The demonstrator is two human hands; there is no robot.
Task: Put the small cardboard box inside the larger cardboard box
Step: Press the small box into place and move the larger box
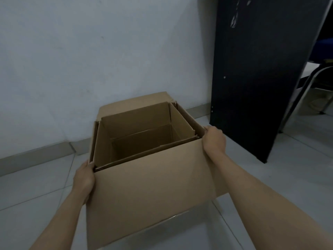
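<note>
The small box (137,139) sits inside the larger box (153,192), open at the top, its walls standing just within the larger box's walls with a narrow gap showing along the near and right sides. Both boxes are plain brown cardboard, and the small one is empty as far as its floor can be seen.

The left hand (84,175) is closed around the near left corner of the larger box, thumb hooked over the rim and the fingers hidden behind the side wall. The right hand (214,139) grips the near right corner the same way, fingers curled over the top edge where the flap (189,116) of the larger box stands up. Neither hand touches the small box; it lies between them, a little farther from the person.

The larger box rests on a pale tiled floor (36,192), close to a white wall (90,51) with a grey skirting strip along its foot. To the right a dark panel (252,78) stands upright on the floor, and beyond it a chair leg (306,87) shows.
</note>
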